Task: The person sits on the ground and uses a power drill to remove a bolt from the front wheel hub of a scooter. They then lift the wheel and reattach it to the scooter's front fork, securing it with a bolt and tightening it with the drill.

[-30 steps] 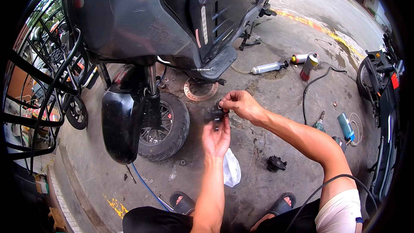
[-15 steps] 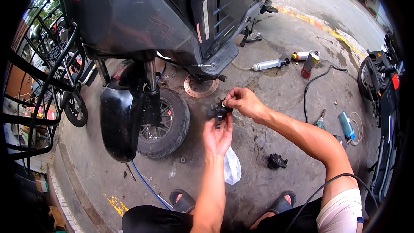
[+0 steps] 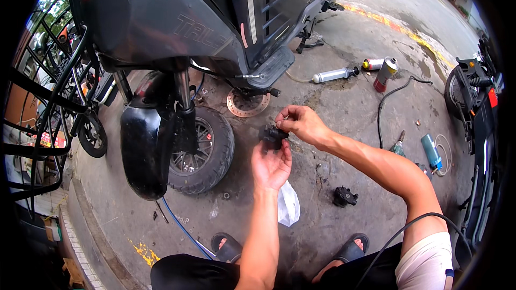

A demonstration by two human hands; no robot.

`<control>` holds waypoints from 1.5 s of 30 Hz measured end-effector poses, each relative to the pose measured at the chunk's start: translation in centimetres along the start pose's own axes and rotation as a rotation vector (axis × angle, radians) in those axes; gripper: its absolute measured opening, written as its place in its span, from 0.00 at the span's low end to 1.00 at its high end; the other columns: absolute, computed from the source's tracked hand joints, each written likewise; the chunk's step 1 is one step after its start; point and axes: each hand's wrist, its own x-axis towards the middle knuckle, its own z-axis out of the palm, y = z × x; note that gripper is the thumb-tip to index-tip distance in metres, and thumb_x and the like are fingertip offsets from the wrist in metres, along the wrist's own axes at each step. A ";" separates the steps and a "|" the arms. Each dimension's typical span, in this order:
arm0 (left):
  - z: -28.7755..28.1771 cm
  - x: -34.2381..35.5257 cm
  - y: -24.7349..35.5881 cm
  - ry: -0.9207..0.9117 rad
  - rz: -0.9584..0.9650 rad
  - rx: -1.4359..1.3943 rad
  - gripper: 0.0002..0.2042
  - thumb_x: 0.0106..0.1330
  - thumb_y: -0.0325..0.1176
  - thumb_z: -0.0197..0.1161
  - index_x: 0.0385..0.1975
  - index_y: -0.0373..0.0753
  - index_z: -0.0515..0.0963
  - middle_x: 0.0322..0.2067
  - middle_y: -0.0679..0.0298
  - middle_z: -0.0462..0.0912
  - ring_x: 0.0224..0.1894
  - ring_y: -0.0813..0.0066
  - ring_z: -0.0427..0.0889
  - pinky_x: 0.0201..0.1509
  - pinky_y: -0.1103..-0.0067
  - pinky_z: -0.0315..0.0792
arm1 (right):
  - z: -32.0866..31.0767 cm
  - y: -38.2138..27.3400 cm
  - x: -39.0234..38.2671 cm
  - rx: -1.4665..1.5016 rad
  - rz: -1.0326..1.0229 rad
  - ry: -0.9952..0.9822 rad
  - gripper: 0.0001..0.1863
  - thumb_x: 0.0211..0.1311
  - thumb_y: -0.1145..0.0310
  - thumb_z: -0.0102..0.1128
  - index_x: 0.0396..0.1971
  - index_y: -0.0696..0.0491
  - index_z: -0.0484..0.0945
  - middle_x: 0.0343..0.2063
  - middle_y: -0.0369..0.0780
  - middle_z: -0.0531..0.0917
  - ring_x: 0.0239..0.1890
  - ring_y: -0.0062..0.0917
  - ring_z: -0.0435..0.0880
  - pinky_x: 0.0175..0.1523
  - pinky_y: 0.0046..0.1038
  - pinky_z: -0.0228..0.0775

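A black metal part, which looks like a brake caliper (image 3: 271,135), is held between my hands in the middle of the view. My left hand (image 3: 272,165) cups it from below, palm up, with fingertips against it. My right hand (image 3: 301,126) pinches at its top from the right, thumb and forefinger together; any small piece between them is hard to make out. Just behind lie a copper-coloured brake disc (image 3: 260,106) and a loose wheel (image 3: 209,172). A second black caliper (image 3: 344,196) rests on the ground to the lower right, and a white bag (image 3: 287,209) lies under my left forearm.
A grey scooter (image 3: 140,21) with a black fender (image 3: 142,161) stands ahead-left, beside a metal rack (image 3: 37,145). A syringe (image 3: 330,75), spray cans (image 3: 386,78), black cable (image 3: 381,123), tool (image 3: 399,145) and blue cylinder (image 3: 430,153) lie rightward. Another vehicle (image 3: 473,129) borders the right.
The black part has turned a little in my hands, and my left fingers sit slightly higher around it. The surroundings have shifted slightly upward and left in the view.
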 end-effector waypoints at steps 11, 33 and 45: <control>2.1 -0.7 -1.5 0.173 0.020 0.027 0.23 0.68 0.47 0.55 0.55 0.39 0.76 0.53 0.56 0.80 0.59 0.55 0.76 0.67 0.61 0.72 | -0.2 -0.7 -0.8 -0.001 0.068 -0.027 0.09 0.63 0.67 0.62 0.37 0.57 0.83 0.28 0.36 0.84 0.31 0.19 0.80 0.40 0.25 0.73; 2.2 -0.3 3.0 0.088 0.135 -0.076 0.21 0.65 0.43 0.59 0.52 0.35 0.77 0.54 0.53 0.79 0.61 0.49 0.76 0.69 0.61 0.71 | -1.7 -5.8 4.0 0.304 0.018 -0.035 0.07 0.74 0.66 0.59 0.42 0.54 0.79 0.29 0.33 0.81 0.27 0.14 0.77 0.32 0.19 0.69; 2.9 0.9 4.2 -0.010 0.258 -0.030 0.26 0.66 0.46 0.59 0.57 0.31 0.74 0.58 0.48 0.74 0.65 0.48 0.72 0.74 0.60 0.67 | 1.4 -7.6 8.6 -0.348 -0.274 0.128 0.15 0.55 0.72 0.58 0.44 0.60 0.79 0.27 0.39 0.83 0.34 0.22 0.80 0.42 0.29 0.74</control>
